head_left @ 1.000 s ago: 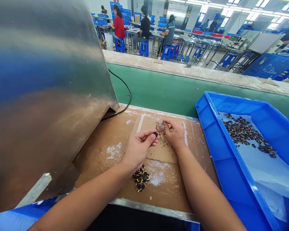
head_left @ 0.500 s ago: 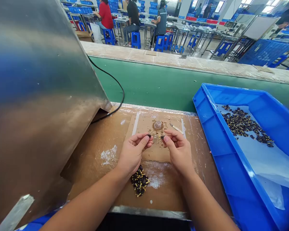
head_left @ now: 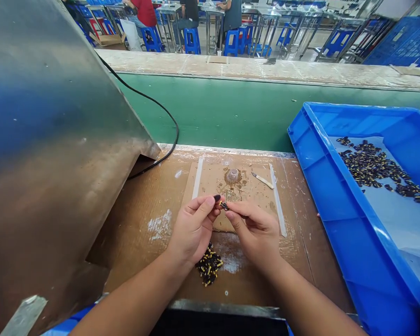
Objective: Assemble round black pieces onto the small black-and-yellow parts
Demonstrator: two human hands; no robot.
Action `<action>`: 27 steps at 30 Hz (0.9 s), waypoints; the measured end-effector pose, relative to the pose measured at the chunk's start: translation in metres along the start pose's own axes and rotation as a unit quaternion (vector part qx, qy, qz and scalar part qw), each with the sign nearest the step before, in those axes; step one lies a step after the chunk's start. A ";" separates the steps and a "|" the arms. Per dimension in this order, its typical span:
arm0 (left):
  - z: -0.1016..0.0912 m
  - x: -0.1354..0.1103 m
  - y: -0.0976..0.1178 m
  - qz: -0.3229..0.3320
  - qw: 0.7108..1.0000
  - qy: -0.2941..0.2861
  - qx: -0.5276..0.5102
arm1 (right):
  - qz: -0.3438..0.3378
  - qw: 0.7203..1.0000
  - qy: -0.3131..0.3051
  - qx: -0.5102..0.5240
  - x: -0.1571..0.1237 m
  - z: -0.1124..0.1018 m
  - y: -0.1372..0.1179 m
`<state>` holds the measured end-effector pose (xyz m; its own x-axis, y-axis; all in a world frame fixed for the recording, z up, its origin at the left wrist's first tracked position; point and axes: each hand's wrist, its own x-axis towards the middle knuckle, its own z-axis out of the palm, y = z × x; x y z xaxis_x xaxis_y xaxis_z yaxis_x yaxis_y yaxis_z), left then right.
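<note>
My left hand (head_left: 198, 221) pinches a small black oval part (head_left: 217, 198) between thumb and forefinger. Close beside it, my right hand (head_left: 254, 226) grips a small black-and-yellow part (head_left: 224, 206) at its fingertips. The two parts nearly meet; I cannot tell whether they touch. Below my left hand lies a pile of black-and-yellow parts (head_left: 209, 267), partly covered by the hand. Just beyond my fingers is a cardboard sheet (head_left: 210, 179) bearing a small clear dome (head_left: 233, 175), with a row of thin metallic-looking pieces (head_left: 232, 194) in front of it.
A small knife (head_left: 263, 180) with a pale handle lies right of the dome. To the right stands a blue bin (head_left: 336, 196) with many black-and-yellow pieces (head_left: 374, 163) on white sheeting. A metal housing (head_left: 56, 140) and a black cable (head_left: 168, 114) occupy the left.
My right hand has moved left, bringing its part close to the one in my left hand. The head view has tilted down slightly.
</note>
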<state>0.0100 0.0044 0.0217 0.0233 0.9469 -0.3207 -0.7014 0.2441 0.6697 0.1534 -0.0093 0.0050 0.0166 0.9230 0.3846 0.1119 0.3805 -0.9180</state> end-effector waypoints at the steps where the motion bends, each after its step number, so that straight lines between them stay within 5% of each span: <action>1: 0.000 -0.001 0.000 0.005 1.000 -0.003 0.003 | -0.006 1.000 0.004 -0.001 0.000 0.000 0.000; 20: -0.002 -0.005 -0.004 0.044 0.998 -0.045 0.021 | 0.023 1.000 0.012 0.006 -0.001 0.003 -0.003; 27: -0.004 -0.006 -0.008 0.107 0.989 -0.048 0.087 | -0.049 0.998 0.011 -0.033 0.002 -0.001 -0.005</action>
<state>0.0122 -0.0043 0.0157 -0.0390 0.9943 -0.0989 -0.5650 0.0597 0.8229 0.1539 -0.0094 0.0100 0.0237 0.8793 0.4757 0.1802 0.4643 -0.8672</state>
